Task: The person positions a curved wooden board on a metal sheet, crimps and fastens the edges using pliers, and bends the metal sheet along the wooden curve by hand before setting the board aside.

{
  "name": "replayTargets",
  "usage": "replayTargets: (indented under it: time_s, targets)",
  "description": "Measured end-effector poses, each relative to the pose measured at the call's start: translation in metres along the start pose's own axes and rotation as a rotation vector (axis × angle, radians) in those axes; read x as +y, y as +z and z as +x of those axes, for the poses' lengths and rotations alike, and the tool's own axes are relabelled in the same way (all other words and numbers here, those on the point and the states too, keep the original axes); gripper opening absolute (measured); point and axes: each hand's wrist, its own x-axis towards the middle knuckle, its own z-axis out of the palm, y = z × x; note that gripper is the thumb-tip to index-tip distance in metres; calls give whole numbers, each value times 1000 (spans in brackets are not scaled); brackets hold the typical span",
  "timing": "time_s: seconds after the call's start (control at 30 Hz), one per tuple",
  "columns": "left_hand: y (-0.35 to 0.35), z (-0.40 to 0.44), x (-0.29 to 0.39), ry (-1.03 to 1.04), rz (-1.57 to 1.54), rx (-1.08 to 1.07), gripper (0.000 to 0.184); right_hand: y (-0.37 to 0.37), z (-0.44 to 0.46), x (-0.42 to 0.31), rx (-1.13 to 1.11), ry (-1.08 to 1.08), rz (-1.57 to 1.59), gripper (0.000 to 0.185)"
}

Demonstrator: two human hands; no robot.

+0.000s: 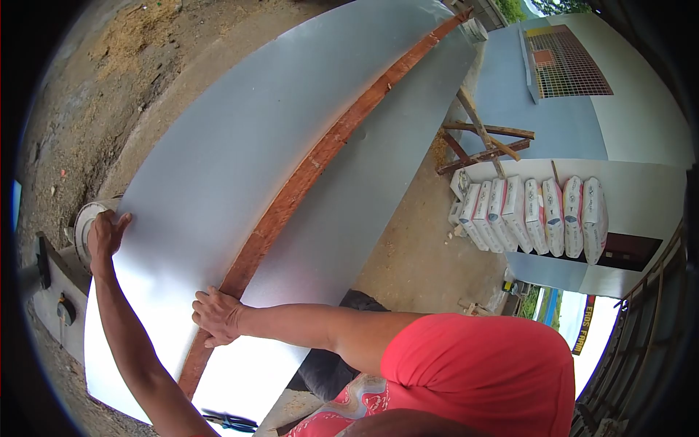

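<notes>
Across the middle of the view, slanting from the lower-left corner to the top edge, a long, smooth, silver-grey metal sheet (240, 153). Dull satin finish, bright white glare at the near end, darker grey along the right edge, where there's a small dent-like mark. Edges look bowed in this view. Lengthwise on the sheet: a long, narrow, reddish-brown wooden beam (318, 160), rough, blotchy, paler-scuffed in spots, its far tip poking past the sheet's far end.

Right hand (218, 317) lies over the beam near the sheet's near end, fingers bent across it, gripping it from above. Left hand (108, 234) at the sheet's left edge, thumb apart from fingers; cannot tell if they grip the edge. Just beside it, a round off-white container (79, 226).

Near edge of the sheet: slim dark-blue object (231, 421), too unclear to name. Past the right edge: brown wooden trestle (480, 138), then a row of white sacks with pink and blue print (535, 211) near a pale wall (564, 131). Left of the sheet, brown dirt ground (95, 124). Red sleeve (480, 364) on the right arm.
</notes>
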Motion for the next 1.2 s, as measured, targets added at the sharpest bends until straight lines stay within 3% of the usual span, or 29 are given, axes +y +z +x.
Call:
replayTargets:
  time_s: [0.07,0.17,0.27,0.43,0.63,0.77,1.2]
  targets:
    - [50,-11,-28,70,47,72,40,-1,0,0,-10,1,-1,61]
    - [-15,4,17,-125,-97,-111,40,2,0,0,2,0,-7,61]
    - [-27,11,25,-256,-46,-284,44,3,1,-1,-3,6,0,61]
    - [-19,15,17,-338,-160,-342,57,0,1,-1,-19,10,2,61]
    - [-91,36,71,-564,-219,-503,68,-4,0,-1,-44,10,-3,61]
    - [-90,35,74,-645,-212,-562,70,-5,2,-2,-52,17,-12,60]
    - [-79,-1,67,-728,-168,-214,75,-7,0,-4,-12,24,15,59]
